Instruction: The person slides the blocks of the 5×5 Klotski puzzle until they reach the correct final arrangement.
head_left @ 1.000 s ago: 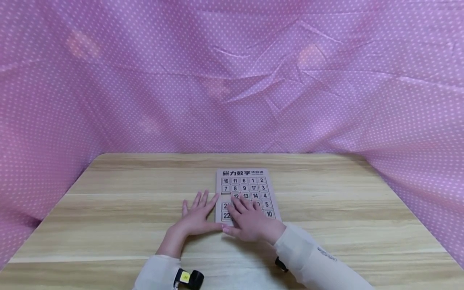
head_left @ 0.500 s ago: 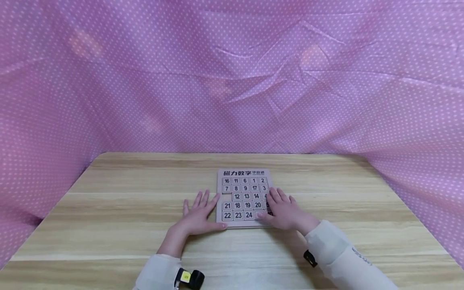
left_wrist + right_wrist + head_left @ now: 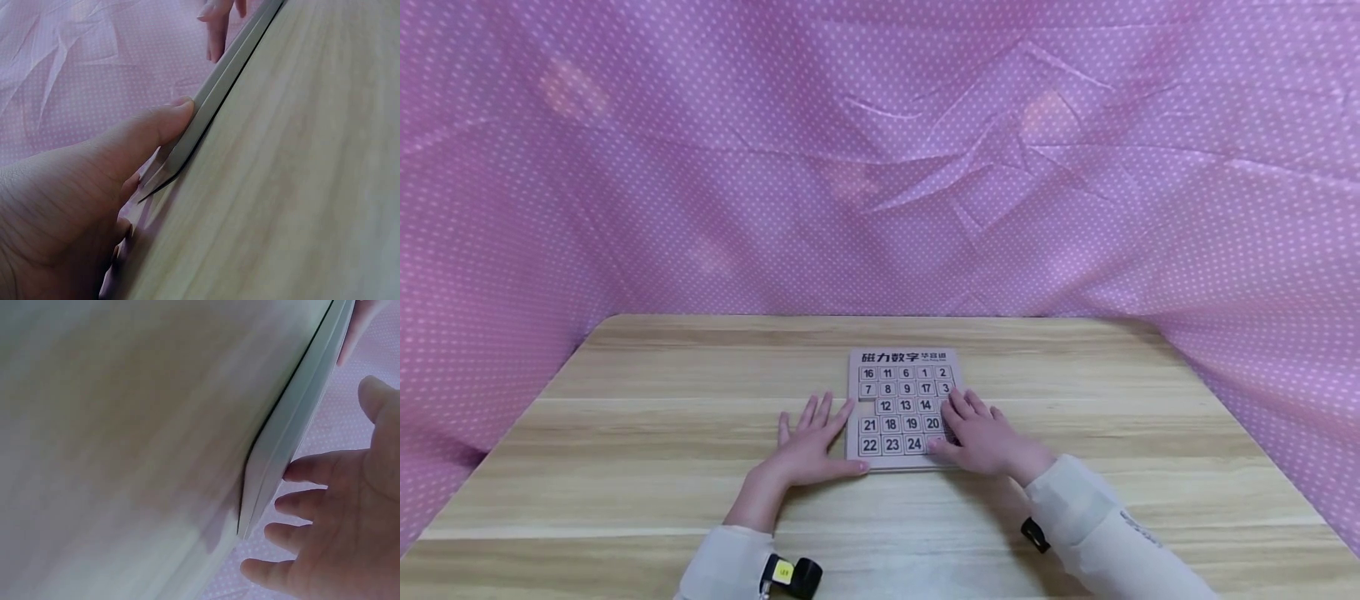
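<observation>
A number sliding puzzle (image 3: 904, 462) lies flat on the table, its white frame holding rows of numbered tiles. My left hand (image 3: 801, 454) spreads along its left side, the thumb on the near left corner and the index fingertip at the edge. In the left wrist view that thumb (image 3: 175, 115) presses the rim. Over the puzzle's right side, my right hand (image 3: 988, 437) reaches with extended fingers at the right end of the third row, hiding several tiles there. Tile 12 (image 3: 885, 406) stands right of a narrow gap at that row's left end.
The light wood-grain table (image 3: 662, 467) extends around the puzzle on all sides. Pink polka-dot cloth (image 3: 880, 208) hangs behind it and at both sides. A black wrist camera (image 3: 805, 577) sits at the left sleeve.
My right hand went from the puzzle's lower middle to its right side, then slightly left. Tiles 12, 13 and 14 have slid a little left, narrowing the gap. The left hand stays put.
</observation>
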Motion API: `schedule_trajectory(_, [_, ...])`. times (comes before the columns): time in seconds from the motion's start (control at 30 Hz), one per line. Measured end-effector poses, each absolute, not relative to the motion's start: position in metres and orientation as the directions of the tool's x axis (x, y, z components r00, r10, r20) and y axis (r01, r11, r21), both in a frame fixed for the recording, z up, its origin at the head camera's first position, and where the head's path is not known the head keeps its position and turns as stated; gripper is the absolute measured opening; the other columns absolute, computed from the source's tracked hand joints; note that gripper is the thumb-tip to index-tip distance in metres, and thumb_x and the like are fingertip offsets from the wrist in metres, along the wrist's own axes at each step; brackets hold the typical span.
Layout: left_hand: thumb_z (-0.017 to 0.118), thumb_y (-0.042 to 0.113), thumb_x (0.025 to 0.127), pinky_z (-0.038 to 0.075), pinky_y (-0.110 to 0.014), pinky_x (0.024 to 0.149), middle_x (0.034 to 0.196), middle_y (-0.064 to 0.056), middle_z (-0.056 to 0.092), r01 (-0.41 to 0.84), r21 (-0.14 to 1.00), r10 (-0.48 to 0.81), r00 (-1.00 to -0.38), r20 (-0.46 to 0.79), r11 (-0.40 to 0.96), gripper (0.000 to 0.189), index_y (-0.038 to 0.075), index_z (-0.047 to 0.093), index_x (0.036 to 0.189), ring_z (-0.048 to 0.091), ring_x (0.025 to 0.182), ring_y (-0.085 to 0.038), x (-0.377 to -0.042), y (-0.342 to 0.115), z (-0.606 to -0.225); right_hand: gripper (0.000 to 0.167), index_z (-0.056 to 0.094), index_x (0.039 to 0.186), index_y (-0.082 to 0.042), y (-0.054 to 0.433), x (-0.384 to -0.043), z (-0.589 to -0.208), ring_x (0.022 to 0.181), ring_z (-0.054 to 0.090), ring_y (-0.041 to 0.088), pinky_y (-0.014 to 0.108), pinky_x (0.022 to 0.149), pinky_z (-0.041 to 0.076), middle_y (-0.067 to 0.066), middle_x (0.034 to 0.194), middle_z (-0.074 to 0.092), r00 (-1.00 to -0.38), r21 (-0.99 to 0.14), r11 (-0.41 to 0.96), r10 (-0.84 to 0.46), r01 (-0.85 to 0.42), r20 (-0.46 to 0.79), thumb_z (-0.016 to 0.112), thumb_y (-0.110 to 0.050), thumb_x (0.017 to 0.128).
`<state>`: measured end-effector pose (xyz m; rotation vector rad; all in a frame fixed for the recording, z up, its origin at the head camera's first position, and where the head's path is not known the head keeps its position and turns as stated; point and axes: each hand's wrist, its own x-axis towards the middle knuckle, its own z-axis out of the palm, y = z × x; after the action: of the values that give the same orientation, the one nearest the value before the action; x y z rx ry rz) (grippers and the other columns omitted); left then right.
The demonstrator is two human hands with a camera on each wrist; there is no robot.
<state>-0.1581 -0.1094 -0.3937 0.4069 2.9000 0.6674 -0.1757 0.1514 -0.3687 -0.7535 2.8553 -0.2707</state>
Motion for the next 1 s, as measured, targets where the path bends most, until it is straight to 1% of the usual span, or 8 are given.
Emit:
schedule_trajectory(0.13, [0.052, 0.070, 0.063, -0.012, -0.057, 0.092, 0.142, -0.013, 0.004, 0.227, 0.442, 0.287, -0.955, -0.072, 0.868, 0.095, 0.024, 0.018, 0.138, -0.005, 0.127, -0.030, -0.156, -0.108, -0.394, 0.071, 0.031, 0.131, 0.002, 0.146, -0.175, -0.365, 0.125, 0.009, 0.038, 0.058, 0.094, 0.014, 0.019, 0.139, 0.016, -0.848, -0.239, 0.844, -0.516, -0.480, -0.119, 0.040, -0.052, 0.085])
schedule_trajectory(0.3, [0.052, 0.070, 0.063, -0.012, -0.057, 0.092, 0.142, -0.013, 0.004, 0.221, 0.442, 0.280, -0.957, -0.072, 0.869, 0.095, 0.024, 0.018, 0.138, -0.005, 0.127, -0.030, -0.154, -0.106, -0.395, 0.068, 0.034, 0.131, -0.002, 0.140, -0.174, -0.365, 0.125, 0.011, 0.038, 0.058, 0.094, 0.016, 0.019, 0.139, 0.017, -0.843, -0.227, 0.838, -0.528, -0.496, -0.106, 0.040, -0.052, 0.085])
schedule_trajectory(0.6, [0.054, 0.069, 0.063, -0.013, -0.056, 0.092, 0.142, -0.012, 0.004, 0.203, 0.456, 0.266, -0.961, -0.077, 0.867, 0.095, 0.023, 0.018, 0.138, -0.005, 0.127, -0.029, -0.151, -0.105, -0.395, 0.069, 0.033, 0.133, -0.006, 0.134, -0.177, -0.367, 0.125, 0.008, 0.039, 0.058, 0.094, 0.012, 0.018, 0.140, 0.012, -0.839, -0.251, 0.833, -0.532, -0.494, -0.113, 0.039, -0.054, 0.084])
schedule_trajectory(0.8, [0.053, 0.069, 0.063, -0.012, -0.056, 0.092, 0.142, -0.012, 0.005, 0.206, 0.455, 0.267, -0.961, -0.072, 0.866, 0.095, 0.023, 0.018, 0.138, -0.004, 0.127, -0.030, -0.152, -0.106, -0.396, 0.063, 0.034, 0.133, -0.012, 0.140, -0.182, -0.368, 0.125, 0.005, 0.039, 0.059, 0.094, 0.011, 0.018, 0.140, 0.010, -0.842, -0.261, 0.836, -0.525, -0.483, -0.126, 0.038, -0.053, 0.085])
schedule_trajectory(0.87, [0.053, 0.070, 0.062, -0.012, -0.056, 0.092, 0.142, -0.012, 0.005, 0.210, 0.453, 0.269, -0.960, -0.071, 0.867, 0.096, 0.023, 0.018, 0.138, -0.004, 0.127, -0.030, -0.152, -0.106, -0.396, 0.063, 0.034, 0.133, -0.011, 0.144, -0.183, -0.367, 0.125, 0.005, 0.039, 0.059, 0.094, 0.011, 0.019, 0.140, 0.010, -0.848, -0.257, 0.843, -0.514, -0.473, -0.124, 0.038, -0.052, 0.086])
schedule_trajectory(1.0, [0.053, 0.069, 0.063, -0.012, -0.057, 0.092, 0.142, -0.012, 0.005, 0.214, 0.451, 0.273, -0.960, -0.069, 0.867, 0.095, 0.023, 0.018, 0.139, -0.004, 0.127, -0.030, -0.153, -0.106, -0.396, 0.068, 0.029, 0.134, -0.005, 0.151, -0.189, -0.366, 0.125, 0.005, 0.041, 0.060, 0.093, 0.011, 0.022, 0.139, 0.010, -0.865, -0.254, 0.856, -0.488, -0.449, -0.117, 0.038, -0.052, 0.086])
